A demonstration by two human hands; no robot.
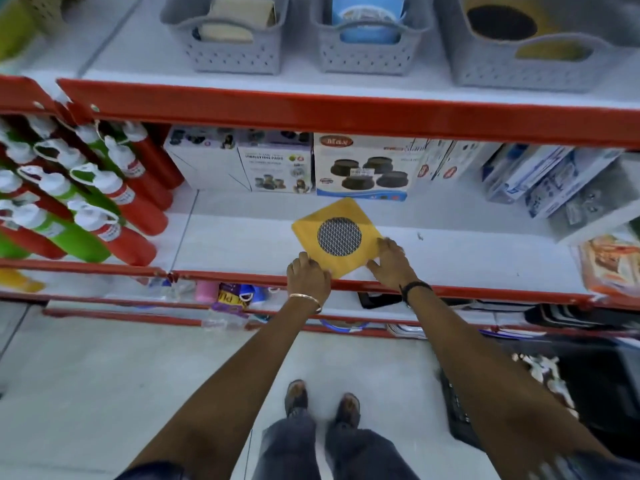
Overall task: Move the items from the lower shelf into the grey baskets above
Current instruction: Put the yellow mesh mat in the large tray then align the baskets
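Note:
A flat yellow square packet with a round black mesh window (337, 237) lies on the white lower shelf (242, 244), turned like a diamond near the front edge. My left hand (307, 273) grips its lower left edge. My right hand (393, 259) holds its right corner. On the shelf above stand three grey baskets: the left basket (228, 51) holds beige pads, the middle basket (367, 53) holds blue items, and the right basket (519, 69) holds a similar yellow packet with a black circle.
Red and green bottles with white caps (79, 206) hang at the left. Product boxes (360, 168) line the back of the lower shelf. More packets (609, 261) lie at the right. A red shelf rail (346, 116) runs between the shelves. A dark crate (571, 393) sits on the floor.

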